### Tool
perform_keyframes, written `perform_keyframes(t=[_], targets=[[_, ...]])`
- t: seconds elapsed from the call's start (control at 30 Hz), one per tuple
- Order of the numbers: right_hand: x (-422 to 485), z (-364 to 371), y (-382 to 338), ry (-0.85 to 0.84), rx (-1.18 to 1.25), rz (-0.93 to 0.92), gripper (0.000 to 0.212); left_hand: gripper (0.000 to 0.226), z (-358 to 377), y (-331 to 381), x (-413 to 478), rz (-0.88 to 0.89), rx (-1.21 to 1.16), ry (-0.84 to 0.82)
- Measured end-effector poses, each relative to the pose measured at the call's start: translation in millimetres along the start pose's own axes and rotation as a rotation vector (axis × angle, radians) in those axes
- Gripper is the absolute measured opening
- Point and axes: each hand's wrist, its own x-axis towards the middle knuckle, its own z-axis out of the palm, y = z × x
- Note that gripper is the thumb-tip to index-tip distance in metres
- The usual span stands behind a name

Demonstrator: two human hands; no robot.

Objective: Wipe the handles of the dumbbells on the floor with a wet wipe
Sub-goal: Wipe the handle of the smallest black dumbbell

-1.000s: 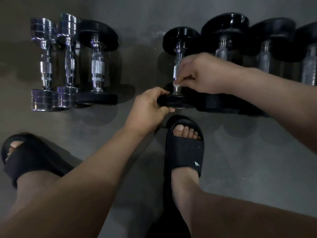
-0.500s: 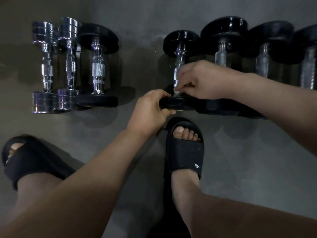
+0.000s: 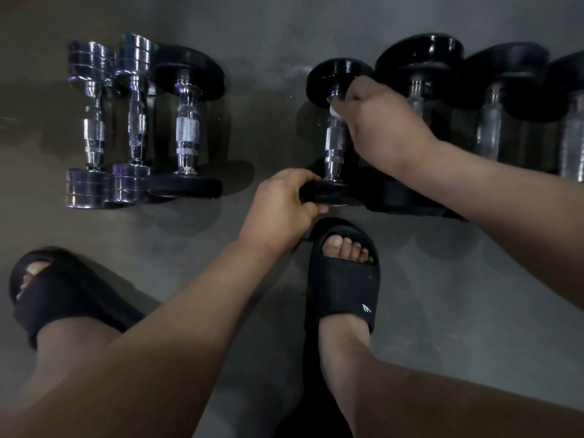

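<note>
Head view, my entry: black dumbbell (image 3: 335, 143) on floor (image 3: 442, 279), mid-wipe I judge, left hand (image 3: 281, 210) gripping its near plate (image 3: 339, 197), right hand (image 3: 379, 121) pinching wet wipe (image 3: 334, 111) at its far handle end; three neighbouring dumbbells (image 3: 188, 131) each side, wiped-or-not unclear.

Bare forearms (image 3: 177, 336), black ribbed open-toe left sandal (image 3: 63, 298) and right sandal (image 3: 344, 289), small white logo (image 3: 366, 308) on the right one

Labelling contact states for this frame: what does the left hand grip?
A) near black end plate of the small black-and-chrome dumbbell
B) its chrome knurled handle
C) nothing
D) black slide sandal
A: the left hand curls round the near black end plate, while the right hand holds the white wet wipe on the chrome knurled handle up by the far plate.
</note>
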Motion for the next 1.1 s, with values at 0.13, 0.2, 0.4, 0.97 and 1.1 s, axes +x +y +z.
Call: perform_keyframes(t=[0.13,0.2,0.4,0.97,1.1], targets=[[8,2,-11,0.010,-0.066,0.081,0.013,0.044,-2,2,0,0.009,0.017,-0.012],[9,4,-13,-0.010,-0.008,0.106,0.015,0.045,-2,2,1,0.008,0.019,-0.016],[-5,-4,-7,-0.112,0.181,-0.114,0.017,0.047,-1,-1,1,0.003,0.018,-0.028],[-9,-19,0,-0.230,0.654,0.363,0.010,0.031,8,-1,-3,0.090,0.188,-0.237],[-8,-13,-4,-0.094,0.719,0.558,0.006,0.027,6,5,0,0.137,0.287,-0.243]])
